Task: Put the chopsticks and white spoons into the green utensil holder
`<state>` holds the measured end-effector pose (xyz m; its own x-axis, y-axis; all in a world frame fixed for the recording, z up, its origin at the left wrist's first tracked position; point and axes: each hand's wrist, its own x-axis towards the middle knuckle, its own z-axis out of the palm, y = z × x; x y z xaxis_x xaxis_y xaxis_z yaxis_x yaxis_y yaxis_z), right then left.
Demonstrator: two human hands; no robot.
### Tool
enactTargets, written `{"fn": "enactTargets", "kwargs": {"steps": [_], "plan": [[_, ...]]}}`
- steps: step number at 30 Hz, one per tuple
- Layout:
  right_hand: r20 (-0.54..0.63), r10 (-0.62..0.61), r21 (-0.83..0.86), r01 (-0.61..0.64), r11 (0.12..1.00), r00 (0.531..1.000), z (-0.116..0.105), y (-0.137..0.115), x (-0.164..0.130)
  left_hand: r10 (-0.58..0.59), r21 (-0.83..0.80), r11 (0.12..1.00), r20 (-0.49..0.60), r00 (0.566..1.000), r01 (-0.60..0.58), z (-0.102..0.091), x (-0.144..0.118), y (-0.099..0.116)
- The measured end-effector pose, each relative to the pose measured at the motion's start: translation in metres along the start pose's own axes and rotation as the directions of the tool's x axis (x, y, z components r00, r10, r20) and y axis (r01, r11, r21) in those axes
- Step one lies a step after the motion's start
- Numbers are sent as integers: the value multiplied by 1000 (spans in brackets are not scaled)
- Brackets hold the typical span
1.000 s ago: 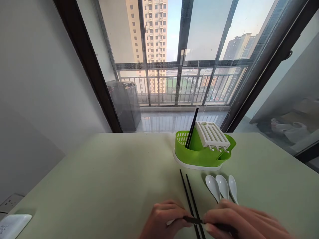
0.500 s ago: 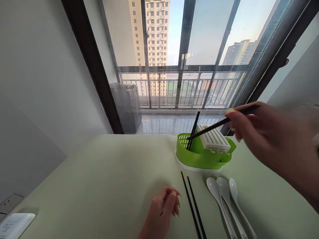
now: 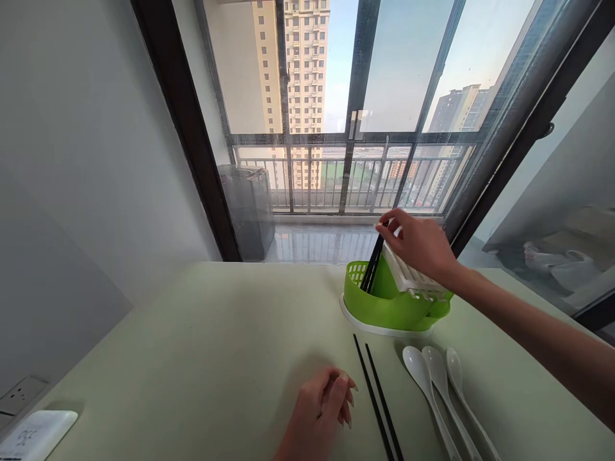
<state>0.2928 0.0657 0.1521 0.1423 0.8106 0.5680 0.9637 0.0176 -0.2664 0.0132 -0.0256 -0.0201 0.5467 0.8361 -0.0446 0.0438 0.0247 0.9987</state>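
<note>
Right hand pinching black chopsticks, tips down inside green cutlery drainer on worktop. Keep them steep, release low. Left hand loosely curled, resting beside spare chopstick pair.

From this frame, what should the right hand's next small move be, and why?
Probably let go and draw back toward the table. The right hand pinches the top of the black chopsticks, which already stand in the green holder; two more chopsticks lie beside the idle left hand.
</note>
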Motion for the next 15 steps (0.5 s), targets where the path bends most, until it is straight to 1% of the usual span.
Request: {"fn": "enactTargets", "kwargs": {"steps": [2, 4, 6, 7, 8, 10, 11, 12, 13, 14, 15], "plan": [[-122, 21, 1, -21, 1000, 992, -10, -3, -1, -1, 1, 1000, 0, 1000, 1, 0, 0, 0], [-188, 19, 39, -12, 999, 982, -25, -11, -7, 2, 3, 1000, 2, 1000, -2, 0, 0, 0], [-194, -35, 45, 44, 998, 980, -42, -23, -19, -2, 5, 1000, 4, 1000, 2, 0, 0, 1], [-158, -93, 37, 99, 994, 983, -49, -30, -28, -8, 5, 1000, 3, 1000, 8, 0, -1, 1], [-100, -160, 28, 164, 986, 982, -54, -37, -38, -12, 6, 1000, 0, 1000, 12, 0, -1, 2], [46, -274, 52, 272, 961, 961, -57, -50, -65, -21, 12, 1000, -3, 1000, 21, 1, -1, 2], [171, -300, 79, 290, 954, 939, -54, -55, -80, -20, 17, 1000, -3, 1000, 20, 1, -1, 3], [274, -298, 89, 284, 955, 915, -49, -59, -96, -17, 21, 1000, 0, 1000, 17, 1, -2, 3], [397, -254, 50, 256, 965, 882, -42, -63, -112, -13, 24, 1000, 2, 1000, 13, 1, -2, 2], [499, -201, -16, 241, 970, 843, -33, -64, -129, -9, 26, 1000, 3, 1000, 9, 1, -2, 2], [574, -151, -84, 242, 967, 805, -22, -65, -144, -5, 29, 1000, 2, 1000, 5, 1, -2, 1]]}}
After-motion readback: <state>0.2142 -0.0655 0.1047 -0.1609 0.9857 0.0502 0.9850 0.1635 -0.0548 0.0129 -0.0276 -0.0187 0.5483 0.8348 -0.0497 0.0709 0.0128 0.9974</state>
